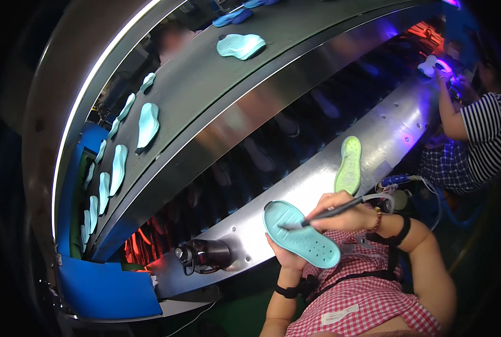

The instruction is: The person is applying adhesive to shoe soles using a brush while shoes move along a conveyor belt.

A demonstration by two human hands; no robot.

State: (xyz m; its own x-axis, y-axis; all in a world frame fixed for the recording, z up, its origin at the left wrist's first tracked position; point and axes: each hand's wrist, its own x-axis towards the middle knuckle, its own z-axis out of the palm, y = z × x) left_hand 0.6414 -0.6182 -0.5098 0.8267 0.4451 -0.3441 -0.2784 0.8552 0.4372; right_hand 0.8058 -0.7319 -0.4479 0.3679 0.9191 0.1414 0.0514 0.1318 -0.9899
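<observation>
My left hand (286,252) supports a teal shoe sole (318,247) from below, its fingers mostly hidden behind it. The sole is tilted, with its grooved end at upper left and its holed end at lower right. In my right hand (349,214) is a black-handled brush (337,210), held like a pen. Its bristle tip touches the grooved part of the sole, and a pale tube bends away from its back end. Just beyond my right hand, a yellow-green shoe sole (349,165) lies on the metal ledge (250,224).
A dark bottle (210,254) lies on the ledge at left. Behind the ledge, a black conveyor belt (194,73) carries several teal pieces, including a teal shoe piece (147,124). At right, a co-worker in a striped top (483,126) handles a pale piece (428,66) under purple light.
</observation>
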